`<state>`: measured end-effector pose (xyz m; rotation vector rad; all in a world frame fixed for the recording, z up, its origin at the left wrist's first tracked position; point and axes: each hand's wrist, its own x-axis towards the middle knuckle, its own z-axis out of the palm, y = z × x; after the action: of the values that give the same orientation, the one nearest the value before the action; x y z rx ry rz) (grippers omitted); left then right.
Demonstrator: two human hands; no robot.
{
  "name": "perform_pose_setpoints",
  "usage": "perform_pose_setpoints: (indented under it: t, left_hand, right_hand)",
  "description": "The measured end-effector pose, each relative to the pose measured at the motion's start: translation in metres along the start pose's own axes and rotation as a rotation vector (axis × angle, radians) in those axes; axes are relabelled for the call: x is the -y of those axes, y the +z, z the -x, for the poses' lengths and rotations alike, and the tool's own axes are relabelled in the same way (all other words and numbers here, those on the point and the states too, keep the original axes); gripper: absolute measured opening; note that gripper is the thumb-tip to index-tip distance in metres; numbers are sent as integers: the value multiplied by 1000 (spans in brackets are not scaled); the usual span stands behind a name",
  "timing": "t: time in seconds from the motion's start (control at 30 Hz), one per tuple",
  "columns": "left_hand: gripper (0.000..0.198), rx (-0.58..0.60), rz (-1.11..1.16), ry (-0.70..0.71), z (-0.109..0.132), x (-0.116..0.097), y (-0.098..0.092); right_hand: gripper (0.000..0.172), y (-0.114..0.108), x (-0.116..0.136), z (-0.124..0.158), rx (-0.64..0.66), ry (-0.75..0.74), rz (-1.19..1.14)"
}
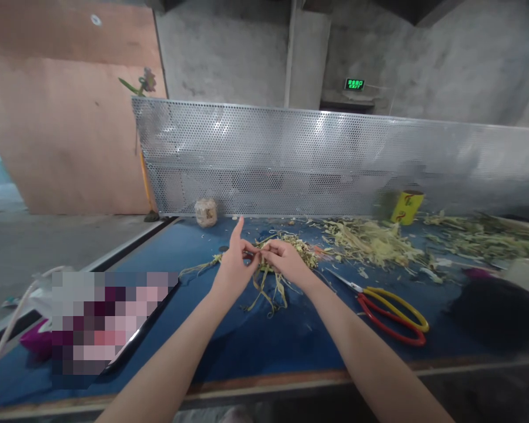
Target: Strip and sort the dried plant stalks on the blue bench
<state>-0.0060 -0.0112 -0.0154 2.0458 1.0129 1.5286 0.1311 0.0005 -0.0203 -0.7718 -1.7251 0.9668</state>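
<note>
Centre frame, my left hand [238, 258] and right hand [284, 258] pinch shut, fingertips meeting, anything between too small to tell, over the stems [307, 249]; loose ends trail bottomward, one long strand [203, 267] pointing left.

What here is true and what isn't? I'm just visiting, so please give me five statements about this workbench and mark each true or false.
1. The scissors have one yellow handle and one red handle. True.
2. The right hand is gripping the scissors. False: its fingertips meet those of the left hand, and the scissors lie on the blue tabletop.
3. A yellow can stands near the perforated metal screen. True.
4. The plant scraps form one tidy bundle. False: they lie loose, in more than one heap.
5. The exit sign glows green. True.
</note>
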Motion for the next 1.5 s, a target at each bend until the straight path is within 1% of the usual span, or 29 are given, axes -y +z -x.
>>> perform_pose_setpoints:
  t: [0.1, 0.17, 0.33, 0.4, 0.47, 0.6, 0.67, 0.8, 0.9, 0.97, 1.13, 1.2, 1.3, 1.5]
  left_hand:
    - [73, -11, -88, 49, 0, 0, 0]
    - [72, -14, -113, 66, 0, 0, 0]
    - [75, 24, -81, 109, 2, -2, 0]
    - [74, 31, -80, 107, 3, -3, 0]
    - [72, 28, -86, 90, 3, -4, -1]
    - [74, 16, -45, 42, 2, -4, -2]
    - [76, 22, -13, 21, 2, -3, -2]
    - [78, 25, 7, 25, 2, -2, -1]
    - [75, 37, -46, 50, 3, -3, -1]
    - [73, 53, -73, 53, 3, -3, -2]
    - [76, 42, 14, -11, 1, 1, -1]
    - [77, 33, 23, -28, 1, 3, -1]
    - [77, 28, -6, -19, 1, 4, 0]
    - [77, 51, 10, -10, 1, 5, 0]
  right_hand:
    - [16, 0, -1, 0, 18, 24, -67]
    - [16, 0, -1, 0, 22, 48, -70]
    - [19, -1, -1, -1, -47, 69, 16]
    - [22, -1, -2, -2, -43, 74, 53]
    - [23, -2, -1, -1, -42, 36, 139]
    - [19, -5, 2, 3, -99, -120, 412]
    - [17, -5, 3, 4, -106, -158, 473]
    - [16, -5, 2, 3, -67, -192, 476]
    - [19, -5, 0, 1, -82, -192, 452]
    - [21, -4, 0, 1, -99, -166, 456]
    - [15, -6, 5, 4, -109, -103, 647]
    - [16, -6, 6, 6, -93, -93, 670]
    - [18, -6, 5, 6, -71, -103, 656]
    - [14, -7, -1, 3, -31, -133, 580]
